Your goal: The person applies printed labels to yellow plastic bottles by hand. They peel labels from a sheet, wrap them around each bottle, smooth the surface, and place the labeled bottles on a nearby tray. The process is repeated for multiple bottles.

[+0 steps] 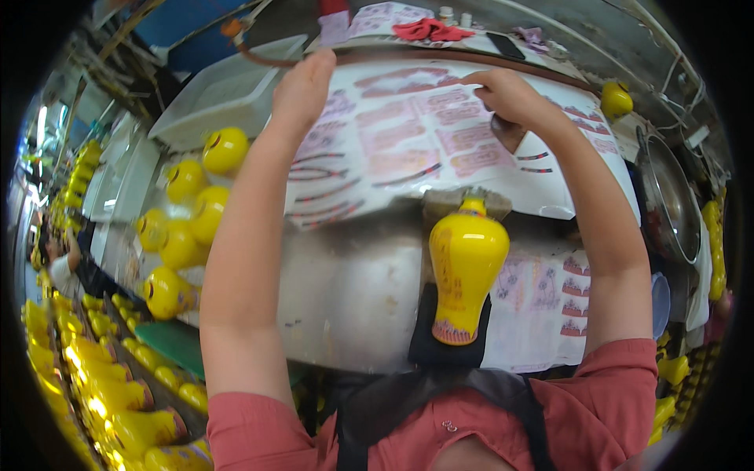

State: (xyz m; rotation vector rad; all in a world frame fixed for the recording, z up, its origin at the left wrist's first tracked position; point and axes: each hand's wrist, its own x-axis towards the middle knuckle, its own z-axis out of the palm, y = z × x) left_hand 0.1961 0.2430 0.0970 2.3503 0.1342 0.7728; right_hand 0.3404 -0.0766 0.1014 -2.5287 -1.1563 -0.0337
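A large white sheet of printed decals (393,177) spreads over the far part of the table, its near edge curling up. At its far left corner my left hand (305,90) is closed on the sheet's edge. My right hand (510,98) is over the sheet's far middle, index finger pointing left and the other fingers curled. A flat brownish piece (507,133) sticks out below its palm, held by the curled fingers. Nearer me, a glossy yellow vase (469,271) with printed decoration lies on a black pad (424,330), its neck on a grey cloth-like rest (440,206).
Several yellow vases (188,231) stand left, beside a translucent bin (236,98). More fill the floor racks (102,377). A metal basin (667,196) is at right. Red gloves (430,30) and a phone (505,45) lie at the back. Another decal sheet (534,314) lies near right.
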